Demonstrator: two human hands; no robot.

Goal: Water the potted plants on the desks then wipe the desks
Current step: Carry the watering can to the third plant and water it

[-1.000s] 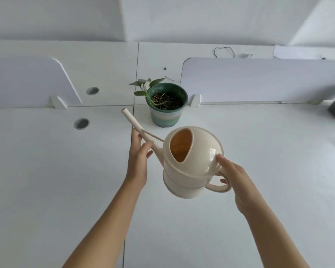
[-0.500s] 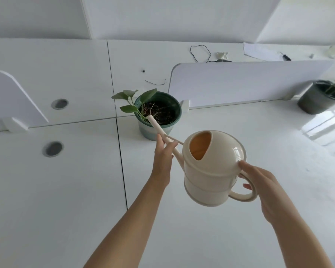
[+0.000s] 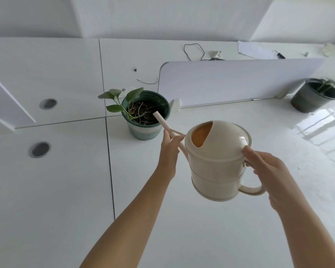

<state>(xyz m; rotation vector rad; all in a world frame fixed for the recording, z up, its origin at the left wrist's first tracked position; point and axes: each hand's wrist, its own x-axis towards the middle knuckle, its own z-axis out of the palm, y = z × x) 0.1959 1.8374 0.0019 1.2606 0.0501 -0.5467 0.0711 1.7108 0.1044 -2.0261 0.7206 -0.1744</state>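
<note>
A cream watering can (image 3: 219, 161) hangs tilted over the white desk (image 3: 211, 229), its long spout tip reaching above the soil of a green pot (image 3: 146, 130) that holds a small leafy plant (image 3: 120, 102). My right hand (image 3: 269, 171) grips the can's loop handle, thumb on the lid. My left hand (image 3: 169, 151) holds the spout near its base, fingers around it. A second, dark grey pot (image 3: 313, 98) with a plant stands at the far right of the desk.
A white divider panel (image 3: 240, 80) runs behind both pots; another panel (image 3: 6, 101) stands at the left. Two round cable holes (image 3: 40, 149) sit in the left desks. A black cable (image 3: 193, 52) and small items lie on the far desk.
The can and both hands moved toward the green pot; the spout tip went from left of the pot to over its soil. The view shifted right, revealing the grey pot.
</note>
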